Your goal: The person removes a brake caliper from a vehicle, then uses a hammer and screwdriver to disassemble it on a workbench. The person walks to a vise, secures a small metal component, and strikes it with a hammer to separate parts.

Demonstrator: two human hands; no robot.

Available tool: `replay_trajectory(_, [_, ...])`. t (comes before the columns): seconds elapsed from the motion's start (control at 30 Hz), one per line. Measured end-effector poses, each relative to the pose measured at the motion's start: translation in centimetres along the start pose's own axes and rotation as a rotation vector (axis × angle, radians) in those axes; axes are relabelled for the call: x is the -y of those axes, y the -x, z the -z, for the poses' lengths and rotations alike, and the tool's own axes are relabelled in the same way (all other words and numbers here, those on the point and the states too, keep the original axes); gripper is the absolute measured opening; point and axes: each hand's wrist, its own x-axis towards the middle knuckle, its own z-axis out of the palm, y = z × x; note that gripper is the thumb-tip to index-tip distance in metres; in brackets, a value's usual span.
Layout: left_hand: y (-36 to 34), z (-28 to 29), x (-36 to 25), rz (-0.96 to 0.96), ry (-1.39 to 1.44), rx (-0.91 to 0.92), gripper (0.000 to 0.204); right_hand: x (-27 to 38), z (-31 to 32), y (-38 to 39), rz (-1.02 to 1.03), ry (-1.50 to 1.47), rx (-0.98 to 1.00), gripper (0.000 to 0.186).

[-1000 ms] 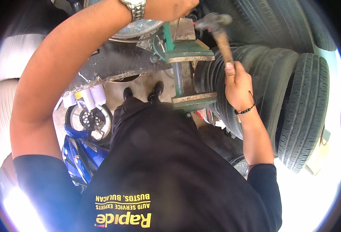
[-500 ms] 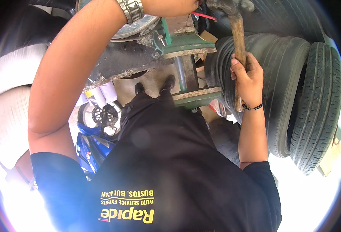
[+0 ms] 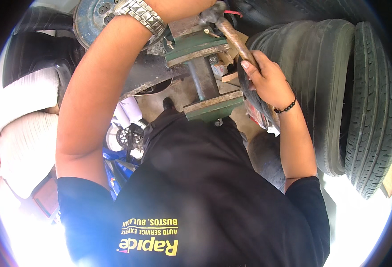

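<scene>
My right hand [image 3: 270, 82] is wrapped round the wooden handle of a hammer [image 3: 237, 41]. The hammer's metal head is at the top, over the back of a green bench vise [image 3: 197, 50]. My left hand [image 3: 184, 6] reaches across the top edge of the view, beside the hammer head; its fingers are cut off or hidden, so what they touch cannot be seen. A metal watch circles that wrist. The vise jaws stand wide apart, with its bar showing between them.
Several worn tyres [image 3: 329, 89] stand in a row on the right. A blue round metal wheel [image 3: 85, 24] lies at the upper left, behind my left forearm. White padded bundles [image 3: 29, 147] are at the far left, and part of a blue motorcycle [image 3: 120, 171] shows low beside my body.
The hammer head has come down and left, toward my left hand and the vise. My right hand has moved slightly left, tilting the handle. The whole view has shifted a little.
</scene>
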Motion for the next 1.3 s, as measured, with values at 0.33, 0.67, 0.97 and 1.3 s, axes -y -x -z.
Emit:
replay_trajectory(0.33, [0.6,0.8,0.2,0.112,-0.379,0.099,0.035,2.6,0.8,-0.3,0.045,0.244,-0.129,0.036])
replay_trajectory(0.67, [2.2,1.3,2.2,0.055,-0.343,0.017,0.035,3.9,-0.2,-0.5,-0.058,0.400,-0.130,0.035])
replay_trajectory(0.97, [2.2,1.9,2.1,0.059,-0.326,0.136,0.026,3.0,-0.4,0.7,-0.013,0.185,-0.391,0.039])
replay_trajectory(1.3, [11.6,5.1,4.5,0.146,-0.393,0.066,0.016,0.5,-1.7,3.4,-0.108,-0.041,-0.310,0.037])
